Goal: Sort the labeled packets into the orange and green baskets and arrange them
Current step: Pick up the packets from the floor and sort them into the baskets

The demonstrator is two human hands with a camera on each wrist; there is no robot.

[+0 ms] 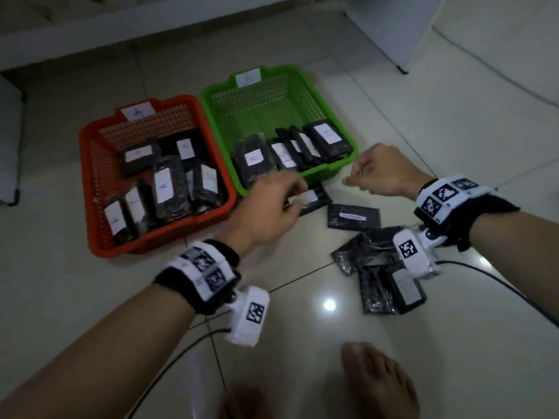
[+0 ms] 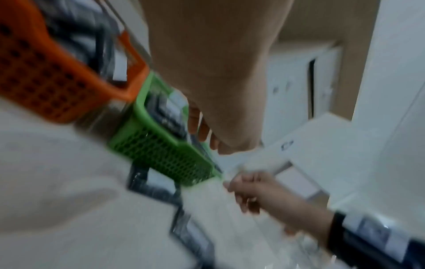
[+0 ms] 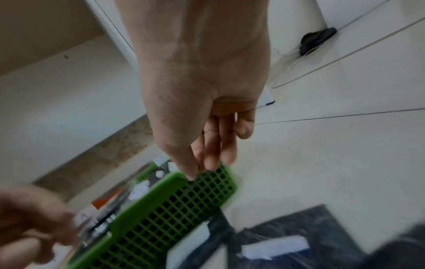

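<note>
Orange basket [image 1: 90, 176], green basket [image 1: 305, 83], black white-labelled packets [image 1: 352, 216].

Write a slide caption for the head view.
Both hands hover near packets before the orange basket and green basket.

Left hand [image 1: 272, 207] blurred — hides part of floor packet [image 1: 314, 198].

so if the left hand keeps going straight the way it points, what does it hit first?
Probably the black packet lying on the floor just in front of the green basket. The left hand is reaching toward it, fingers over its near end. Contact can't be confirmed; the frames are blurred. Beyond it stands the basket's front wall.
</note>
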